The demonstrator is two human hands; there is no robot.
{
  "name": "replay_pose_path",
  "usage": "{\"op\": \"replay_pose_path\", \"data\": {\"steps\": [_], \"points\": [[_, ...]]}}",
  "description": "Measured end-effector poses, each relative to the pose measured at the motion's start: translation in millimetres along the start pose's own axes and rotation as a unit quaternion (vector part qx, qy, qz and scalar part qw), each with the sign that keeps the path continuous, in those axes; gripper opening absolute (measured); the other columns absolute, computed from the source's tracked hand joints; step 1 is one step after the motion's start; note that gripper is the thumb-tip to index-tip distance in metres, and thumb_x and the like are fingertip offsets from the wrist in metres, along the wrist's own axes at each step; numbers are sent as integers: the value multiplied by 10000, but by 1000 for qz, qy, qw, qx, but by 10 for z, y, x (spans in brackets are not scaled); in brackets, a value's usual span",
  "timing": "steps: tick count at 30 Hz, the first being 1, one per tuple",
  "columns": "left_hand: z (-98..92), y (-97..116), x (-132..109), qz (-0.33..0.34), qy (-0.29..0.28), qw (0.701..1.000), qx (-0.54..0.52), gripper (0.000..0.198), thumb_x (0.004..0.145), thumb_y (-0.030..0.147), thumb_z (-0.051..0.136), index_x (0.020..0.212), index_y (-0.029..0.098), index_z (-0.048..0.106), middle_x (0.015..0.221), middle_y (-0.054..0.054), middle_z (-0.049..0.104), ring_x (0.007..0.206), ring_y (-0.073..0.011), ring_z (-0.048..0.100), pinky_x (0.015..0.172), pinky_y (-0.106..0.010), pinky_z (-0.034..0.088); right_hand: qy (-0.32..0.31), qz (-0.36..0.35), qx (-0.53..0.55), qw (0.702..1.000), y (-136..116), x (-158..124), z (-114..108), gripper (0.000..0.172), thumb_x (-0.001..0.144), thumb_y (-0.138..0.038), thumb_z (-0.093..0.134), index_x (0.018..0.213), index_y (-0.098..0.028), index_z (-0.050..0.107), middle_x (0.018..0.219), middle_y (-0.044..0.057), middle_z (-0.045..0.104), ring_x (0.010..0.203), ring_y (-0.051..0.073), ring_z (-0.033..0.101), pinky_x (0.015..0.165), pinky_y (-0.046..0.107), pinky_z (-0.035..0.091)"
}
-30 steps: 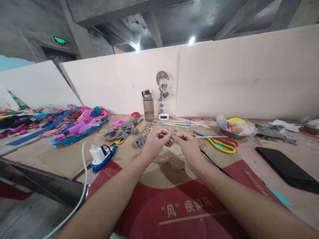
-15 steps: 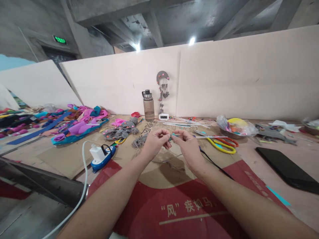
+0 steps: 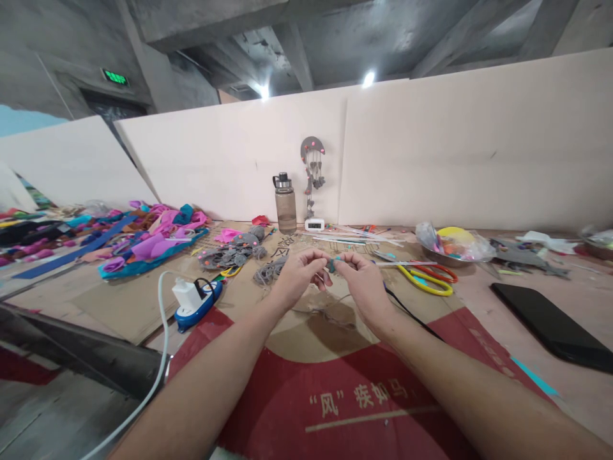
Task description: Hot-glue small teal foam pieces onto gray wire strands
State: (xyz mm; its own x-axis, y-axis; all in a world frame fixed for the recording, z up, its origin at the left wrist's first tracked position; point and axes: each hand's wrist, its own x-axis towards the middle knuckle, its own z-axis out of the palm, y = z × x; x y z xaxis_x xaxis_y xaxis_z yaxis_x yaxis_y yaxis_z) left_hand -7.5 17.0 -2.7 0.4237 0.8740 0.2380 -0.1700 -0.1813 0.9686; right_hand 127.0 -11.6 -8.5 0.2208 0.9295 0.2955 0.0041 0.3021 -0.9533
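Observation:
My left hand (image 3: 299, 276) and my right hand (image 3: 363, 281) meet above the cardboard sheet (image 3: 335, 383), fingertips pinched together. Between them sits a small grey felt piece (image 3: 330, 266) with a teal bead on it. Both hands pinch this piece, the left from the left side and the right from the right. A thin thread hangs down from it toward the cardboard. Grey felt scraps (image 3: 268, 271) lie just behind my left hand.
Yellow scissors (image 3: 426, 279) lie right of my hands, a black phone (image 3: 555, 326) farther right. A blue power strip with white charger (image 3: 194, 300) sits left. Coloured felt pile (image 3: 153, 236), water bottle (image 3: 285, 203), small clock (image 3: 315, 224) and a metal bowl (image 3: 447, 252) stand behind.
My hands have drawn slightly closer and dropped a little. The fingertips now close tighter on the small felt piece.

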Motion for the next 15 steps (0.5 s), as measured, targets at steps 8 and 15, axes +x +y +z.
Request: {"op": "replay_pose_path", "data": {"steps": [8,15], "points": [[1,26,-5,12,9,997,81,248,764,368,620,778,123,582,547,-10,595,453,-99,559,456,-207,455,-4,-2,-17,1000,17,-1,9,165,642,-338,585,660,-183,532,611,-39,499,593,108,396,594,251,322],[-32,4,3,10,27,995,92,193,732,314,628,693,139,558,506,4,576,442,-97,547,454,-204,440,-34,-19,-52,998,29,-37,39,133,662,-309,561,671,-178,542,615,-29,528,591,112,418,584,253,330]]}}
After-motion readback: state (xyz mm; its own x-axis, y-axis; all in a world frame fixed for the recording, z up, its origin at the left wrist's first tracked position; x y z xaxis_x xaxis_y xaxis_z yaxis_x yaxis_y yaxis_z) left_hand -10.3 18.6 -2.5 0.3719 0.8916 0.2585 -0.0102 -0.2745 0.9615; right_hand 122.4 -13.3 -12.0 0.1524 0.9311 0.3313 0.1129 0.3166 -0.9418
